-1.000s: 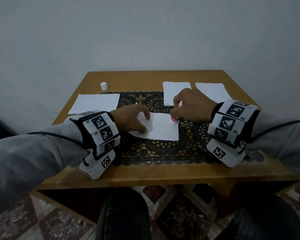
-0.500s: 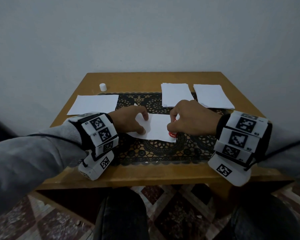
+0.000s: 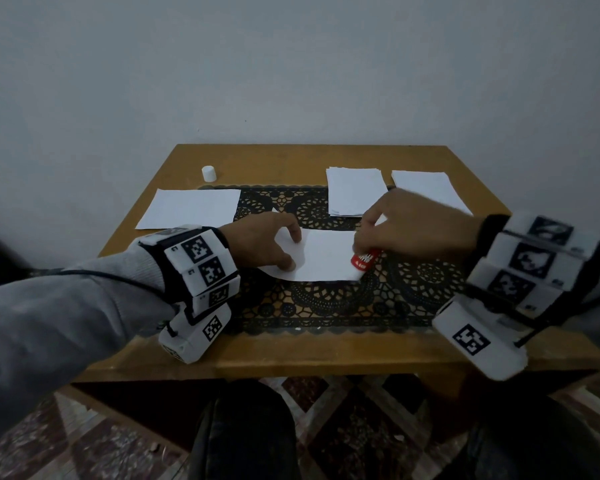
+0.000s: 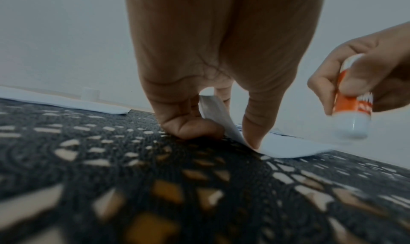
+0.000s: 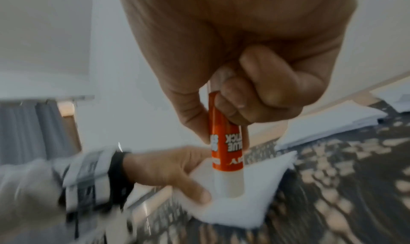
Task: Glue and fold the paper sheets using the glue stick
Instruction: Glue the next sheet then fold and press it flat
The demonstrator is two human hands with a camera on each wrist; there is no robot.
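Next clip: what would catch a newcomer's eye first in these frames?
First the red glue stick, gripped by the right hand with its tip down at the right edge of the white sheet at the centre of the black lace mat. Then the left hand, whose thumb and fingertip pin the sheet's left end. Behind lie more paper piles and a small white cap.

Your wooden table [image 3: 312, 157] carries: one black lace mat [image 3: 326, 306], one white cap [image 3: 209, 173], three paper lots [image 3: 191, 207] [image 3: 355, 194] [image 3: 426, 188], partly overlapping the mat.
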